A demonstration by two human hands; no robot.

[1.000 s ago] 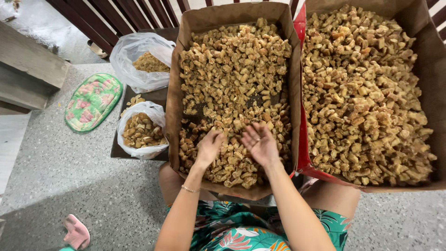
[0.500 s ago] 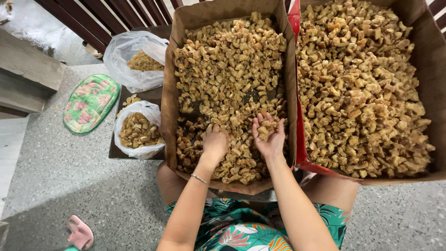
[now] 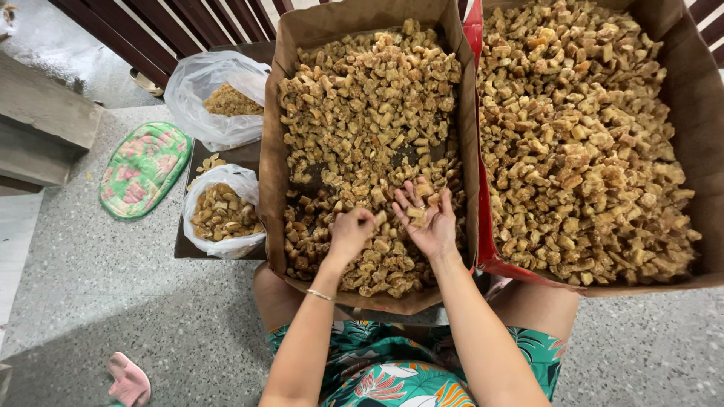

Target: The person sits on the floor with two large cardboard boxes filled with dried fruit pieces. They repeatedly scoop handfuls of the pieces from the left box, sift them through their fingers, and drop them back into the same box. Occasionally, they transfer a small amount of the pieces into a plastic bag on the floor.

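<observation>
Golden-brown chunks (image 3: 419, 205) lie in the cupped, upturned right hand (image 3: 427, 220), whose fingers (image 3: 446, 203) are spread open beneath them, resting over the near end of the middle cardboard box (image 3: 273, 166). Just beside it, the left hand (image 3: 350, 232) is knuckles-up with its fingers curled closed into the same pile; whether they pinch a chunk cannot be told. More chunks fill the box around and beyond both hands. Right of the right hand, touching the first box, a second box (image 3: 697, 113) with a red rim holds a fuller heap. Left of the left hand, two clear plastic bags (image 3: 223, 211) of similar pieces sit on a dark tray (image 3: 188, 245). Farther left, a floral mat (image 3: 143, 167) lies on the speckled floor (image 3: 90, 301); a pink slipper (image 3: 128, 379) lies nearer the person.
</observation>
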